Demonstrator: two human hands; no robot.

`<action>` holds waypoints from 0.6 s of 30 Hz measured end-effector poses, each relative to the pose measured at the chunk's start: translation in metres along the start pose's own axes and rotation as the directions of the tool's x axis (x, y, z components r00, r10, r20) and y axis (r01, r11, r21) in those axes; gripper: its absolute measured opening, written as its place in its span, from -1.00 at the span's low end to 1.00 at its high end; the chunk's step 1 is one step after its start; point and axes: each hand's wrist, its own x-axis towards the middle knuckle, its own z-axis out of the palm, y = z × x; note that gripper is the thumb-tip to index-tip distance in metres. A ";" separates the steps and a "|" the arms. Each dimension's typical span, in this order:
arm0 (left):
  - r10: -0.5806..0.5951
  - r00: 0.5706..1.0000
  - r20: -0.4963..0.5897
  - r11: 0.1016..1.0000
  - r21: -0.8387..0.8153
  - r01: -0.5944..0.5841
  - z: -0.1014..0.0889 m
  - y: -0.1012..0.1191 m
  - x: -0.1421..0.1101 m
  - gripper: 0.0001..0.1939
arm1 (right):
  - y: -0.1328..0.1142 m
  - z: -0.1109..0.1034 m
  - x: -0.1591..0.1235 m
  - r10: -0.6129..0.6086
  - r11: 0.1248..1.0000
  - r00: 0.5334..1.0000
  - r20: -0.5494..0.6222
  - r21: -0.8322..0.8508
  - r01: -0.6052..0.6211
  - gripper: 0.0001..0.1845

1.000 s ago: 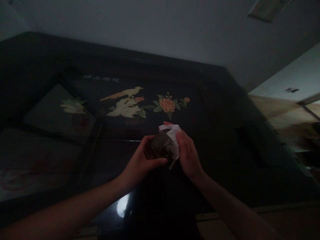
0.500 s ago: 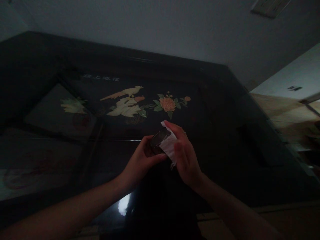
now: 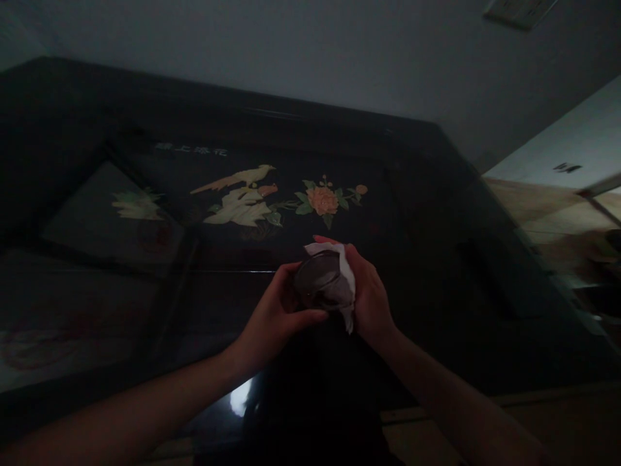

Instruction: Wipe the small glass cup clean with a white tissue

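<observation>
Between my hands is a clear drinking glass [image 3: 317,275], tilted so that its round mouth shows. My left hand [image 3: 281,304] is wrapped around its left side, the thumb along the near edge. A white tissue [image 3: 345,272] lies against the glass's right side, and a corner of it hangs below. My right hand [image 3: 371,291] is closed over this tissue, pressing it to the glass; most of its fingers are hidden behind. Dim light hides what may be inside the glass.
Beneath my hands is a glossy black tabletop [image 3: 427,310] with an inlaid bird [image 3: 242,178] and a flower [image 3: 322,200]. A pale wall [image 3: 291,52] rises behind it, with a socket plate [image 3: 521,11] at upper right. Tiled floor [image 3: 514,200] shows to the right.
My right hand has moved from over the glass's mouth to its right side, taking the tissue along. More of the mouth now shows. My left hand keeps its hold.
</observation>
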 end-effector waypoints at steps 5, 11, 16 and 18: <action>-0.020 0.999 -0.044 0.997 -0.075 0.016 -0.004 -0.006 0.004 -0.47 | 0.007 -0.002 -0.006 -0.458 0.758 0.872 0.171 -0.436 0.484 -0.57; 0.023 0.997 -0.076 0.999 -0.036 -0.025 -0.003 -0.006 0.003 -0.50 | 0.007 0.002 -0.009 -0.521 0.633 0.816 0.248 -0.529 0.565 -0.51; 0.048 0.995 -0.083 0.999 0.024 -0.046 0.002 0.001 0.000 -0.42 | 0.003 0.002 -0.001 -0.243 0.927 0.969 0.036 -0.285 0.243 -0.62; 0.050 0.995 -0.081 0.998 0.048 -0.046 0.002 0.001 0.000 -0.42 | 0.004 0.001 0.004 -0.114 0.981 0.993 0.028 -0.157 0.117 -0.60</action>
